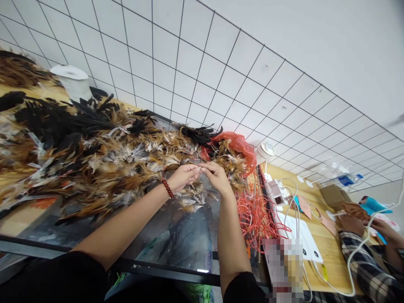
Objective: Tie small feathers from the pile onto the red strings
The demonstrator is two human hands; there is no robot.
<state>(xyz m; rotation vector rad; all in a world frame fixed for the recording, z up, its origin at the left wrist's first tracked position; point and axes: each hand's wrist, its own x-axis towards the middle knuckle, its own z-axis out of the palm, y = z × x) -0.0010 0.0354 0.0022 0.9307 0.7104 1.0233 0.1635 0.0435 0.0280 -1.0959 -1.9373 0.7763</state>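
Observation:
A big heap of brown, black and white feathers (104, 155) covers the table in front of me. My left hand (184, 176) and my right hand (216, 174) meet just above its near edge, fingertips pinched together on a small feather piece I can barely make out. A dark red bead bracelet (168, 188) circles my left wrist. Under my forearms lies a clear plastic sheet (186, 235) with a few loose feathers on it.
A red plastic bag (241, 147) and a tangle of red strings (255, 214) lie to the right. A white roll (74, 80) stands at the back left. At the far right a person's hands (356, 223) in a plaid sleeve work among white cables, paper and a bottle.

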